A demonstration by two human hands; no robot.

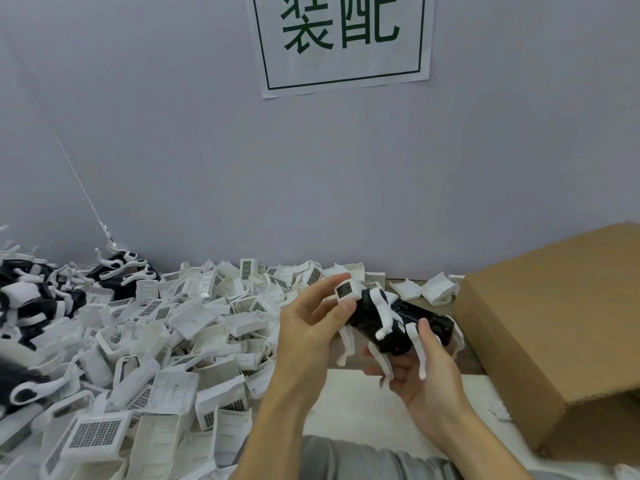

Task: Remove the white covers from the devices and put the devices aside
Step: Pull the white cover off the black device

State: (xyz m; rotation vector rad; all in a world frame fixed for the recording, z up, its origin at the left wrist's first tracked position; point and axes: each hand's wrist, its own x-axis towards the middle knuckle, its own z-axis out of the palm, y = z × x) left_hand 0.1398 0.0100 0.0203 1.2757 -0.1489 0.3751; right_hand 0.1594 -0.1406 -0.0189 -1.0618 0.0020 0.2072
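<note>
Holding the black four-legged device with white plastic legs above the near part of the worktop, you have both hands on it. Your left hand pinches the small white boxy head end of the device between thumb and curled fingers, the thumb lying along its lower side. Your right hand cradles the body from beneath, palm up, with the thumb pressed on the black top near the rear and the fingers curled under the white legs, which hang down past them. The device's black top is exposed between the white shoulder pieces.

To your left, a deep heap of white plastic covers with dark gridded panels spreads from the worktop's near-left corner to the back edge, reaching along the wall behind your hands. Beyond it, at the far-left corner, lies a pile of black-and-white devices with their white legs sticking out. A large brown cardboard box stands at the right edge, just beside your right hand. Two loose white covers rest at the back edge between the heap and the box. On the pale grey wall hangs a white paper sign with green characters.
</note>
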